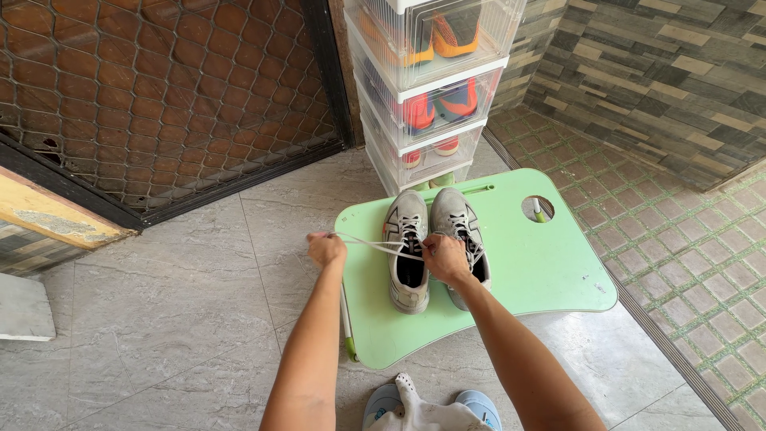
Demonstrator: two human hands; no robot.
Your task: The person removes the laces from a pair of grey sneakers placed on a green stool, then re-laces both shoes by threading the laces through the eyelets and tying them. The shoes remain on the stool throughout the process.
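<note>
Two grey sneakers side by side on a pale green lap tray [550,271], toes pointing away from the viewer, heels toward the tray's near edge. Left sneaker [407,247] with its tongue open and dark inside showing; right sneaker [456,227] just beside it, touching along the inner side, partly covered by a hand.

Left hand [327,249] out past the tray's left edge, above the floor, fingers closed in a pinch on the end of a white shoelace [369,243]. Lace drawn taut from that pinch across the tray's left margin to the eyelets of the left sneaker. Right hand [444,257] over the tray, between the two sneakers and resting against the right one, fingers curled shut around the lace at the left sneaker's eyelet row.

Round hole [538,208] in the tray's far right corner, with a green-tipped stick showing through it. Narrow slot along the tray's far edge. Beyond the tray's far edge, a stack of clear shoe boxes [427,80] holding orange and red shoes. Left of the tray, grey stone floor tiles and a metal mesh door [159,96]. Right of the tray, small patterned paving tiles. Nearer than the tray's near edge, two light blue slippers [479,403] with a white cloth [419,413] between them.
</note>
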